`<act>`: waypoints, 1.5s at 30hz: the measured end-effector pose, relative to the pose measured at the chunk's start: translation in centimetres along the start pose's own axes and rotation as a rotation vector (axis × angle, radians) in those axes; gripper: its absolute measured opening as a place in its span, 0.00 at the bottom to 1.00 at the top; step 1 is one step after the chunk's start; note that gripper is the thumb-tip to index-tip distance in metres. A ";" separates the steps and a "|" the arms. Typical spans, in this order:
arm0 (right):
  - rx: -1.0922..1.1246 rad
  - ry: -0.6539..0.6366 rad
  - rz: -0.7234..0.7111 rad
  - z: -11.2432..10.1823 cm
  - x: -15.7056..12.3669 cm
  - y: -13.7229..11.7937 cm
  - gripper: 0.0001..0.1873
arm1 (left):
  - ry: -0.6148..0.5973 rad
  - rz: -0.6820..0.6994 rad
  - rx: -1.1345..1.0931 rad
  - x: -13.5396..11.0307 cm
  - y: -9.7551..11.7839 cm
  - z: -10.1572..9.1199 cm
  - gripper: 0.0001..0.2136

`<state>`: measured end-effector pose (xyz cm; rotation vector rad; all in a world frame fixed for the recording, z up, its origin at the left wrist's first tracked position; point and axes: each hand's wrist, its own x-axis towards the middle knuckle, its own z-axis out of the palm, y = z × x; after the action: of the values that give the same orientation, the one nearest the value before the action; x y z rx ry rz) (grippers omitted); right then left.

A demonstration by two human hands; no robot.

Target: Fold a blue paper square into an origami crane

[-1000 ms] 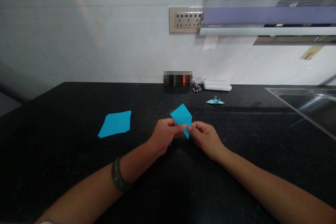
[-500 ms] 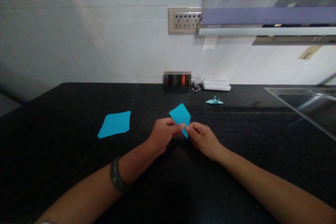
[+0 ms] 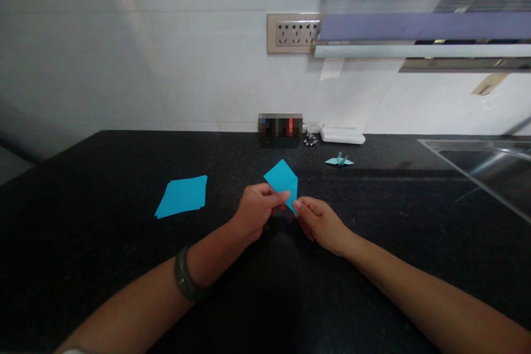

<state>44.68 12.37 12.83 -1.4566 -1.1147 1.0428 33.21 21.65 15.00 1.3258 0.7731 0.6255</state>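
A small folded sheet of blue paper (image 3: 282, 175) is held up between my two hands over the dark counter. My left hand (image 3: 259, 207) pinches its lower left part, thumb on top and fingers behind. At the paper's lower right tip, my right hand (image 3: 319, 222) is closed with thumb and forefinger on the edge. A crease or folded flap shows along the right side of the paper. The fingers behind the paper are partly hidden. To the left lies a stack of flat blue paper sheets (image 3: 182, 197).
A folded paper crane (image 3: 339, 161) sits on the black counter (image 3: 124, 160) behind my right hand. Along the wall are a blurred dark box (image 3: 280, 125), a small beaded item (image 3: 310, 139) and a white object (image 3: 342, 134). A metal sink (image 3: 489, 174) is at the right.
The folded paper and my left hand have shifted slightly left and up. My right thumb now sits closer to the paper's lower tip, and my grip on both sides stays.
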 end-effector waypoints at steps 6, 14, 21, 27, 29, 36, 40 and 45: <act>0.026 -0.023 0.007 0.1 0.0 -0.4 0.17 | -0.037 -0.001 0.004 -0.2 -0.5 0.1 0.11; 0.019 -0.044 0.004 0.2 -0.3 -0.4 0.17 | 0.019 0.039 -0.021 -0.2 -0.3 0.0 0.11; -0.067 0.029 -0.010 0.2 -0.4 -0.3 0.18 | 0.023 0.064 -0.035 -0.1 0.0 -0.1 0.12; 0.130 0.192 -0.056 -0.3 0.2 0.0 0.17 | -0.093 0.039 -0.006 -0.2 -0.3 -0.2 0.11; 0.200 0.200 -0.093 -0.3 0.3 -0.1 0.13 | -0.142 0.033 0.010 -0.4 -0.4 0.0 0.10; 0.150 0.265 -0.118 -0.3 0.1 -0.2 0.14 | -0.203 0.035 0.029 -0.8 0.0 0.5 0.08; 0.124 0.269 -0.108 -0.5 0.1 -0.3 0.16 | -0.240 0.033 0.033 -0.7 0.0 0.4 0.07; 0.195 0.213 -0.123 -0.5 0.1 -0.5 0.13 | -0.278 0.016 0.054 -0.6 0.3 0.1 0.08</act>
<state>45.11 12.45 13.42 -1.2931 -0.9117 0.8631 32.95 21.19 15.35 1.4330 0.5563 0.4230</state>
